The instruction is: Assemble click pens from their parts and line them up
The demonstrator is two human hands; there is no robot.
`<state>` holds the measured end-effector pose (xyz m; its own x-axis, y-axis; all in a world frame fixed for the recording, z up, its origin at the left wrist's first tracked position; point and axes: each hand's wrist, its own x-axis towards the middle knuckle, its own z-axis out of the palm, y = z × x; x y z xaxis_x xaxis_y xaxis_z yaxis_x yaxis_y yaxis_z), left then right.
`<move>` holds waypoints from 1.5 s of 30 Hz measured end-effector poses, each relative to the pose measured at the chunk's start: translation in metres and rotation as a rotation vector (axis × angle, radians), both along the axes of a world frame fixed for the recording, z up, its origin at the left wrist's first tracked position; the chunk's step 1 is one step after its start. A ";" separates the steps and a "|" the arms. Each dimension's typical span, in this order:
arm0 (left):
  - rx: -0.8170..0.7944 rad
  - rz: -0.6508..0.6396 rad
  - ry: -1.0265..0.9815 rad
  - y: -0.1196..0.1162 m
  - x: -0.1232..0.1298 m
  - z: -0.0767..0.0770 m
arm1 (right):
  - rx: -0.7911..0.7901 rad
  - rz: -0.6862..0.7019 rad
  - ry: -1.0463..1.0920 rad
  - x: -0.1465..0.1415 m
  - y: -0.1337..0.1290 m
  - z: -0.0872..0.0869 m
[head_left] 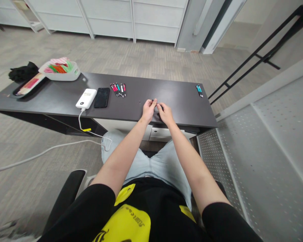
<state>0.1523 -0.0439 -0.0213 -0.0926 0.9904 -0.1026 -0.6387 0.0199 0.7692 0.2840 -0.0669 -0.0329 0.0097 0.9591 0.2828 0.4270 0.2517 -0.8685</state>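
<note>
Over the front part of the dark table (pixel 133 109), my left hand (pixel 148 110) and my right hand (pixel 166 113) are close together with fingers closed. A small dark object shows between the fingertips, too small to name; part of it is hidden by the fingers. To the left of my hands lies a row of several pens (pixel 118 90) with pink, teal and white parts. Teal pens (pixel 199 90) lie near the right end of the table. A tiny dark piece (pixel 139 102) rests just left of my left hand.
A black phone (pixel 101 97) and a white power bank (pixel 86 98) with a cable lie on the left. Farther left are a white basket (pixel 63 76) of colourful packets, a dark tray (pixel 30 88) and black cloth (pixel 23 72). A black metal frame stands at right.
</note>
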 end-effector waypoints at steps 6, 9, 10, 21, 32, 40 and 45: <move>0.000 0.011 0.021 -0.001 0.000 0.002 | 0.000 -0.021 0.049 -0.002 -0.004 0.009; 0.002 0.020 0.041 -0.002 0.000 0.004 | -0.021 -0.050 0.048 -0.003 -0.008 0.011; 0.003 0.021 0.050 -0.002 0.000 0.005 | -0.021 -0.047 0.043 -0.003 -0.009 0.011; 0.142 0.110 0.360 0.016 -0.052 0.029 | 0.037 -0.053 0.020 -0.002 -0.008 0.011; 0.264 0.175 0.776 0.035 -0.133 0.031 | 0.047 -0.075 0.028 -0.003 -0.010 0.009; 0.446 0.055 1.444 0.012 -0.129 0.029 | 0.027 -0.048 0.015 -0.003 -0.011 0.009; 0.487 -0.067 1.513 0.016 -0.128 0.022 | 0.054 -0.025 0.015 -0.004 -0.012 0.011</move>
<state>0.0239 -0.0280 0.0007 0.2325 0.9060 0.3537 0.6801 -0.4114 0.6068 0.2804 -0.0791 -0.0222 0.0383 0.9418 0.3340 0.4213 0.2879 -0.8600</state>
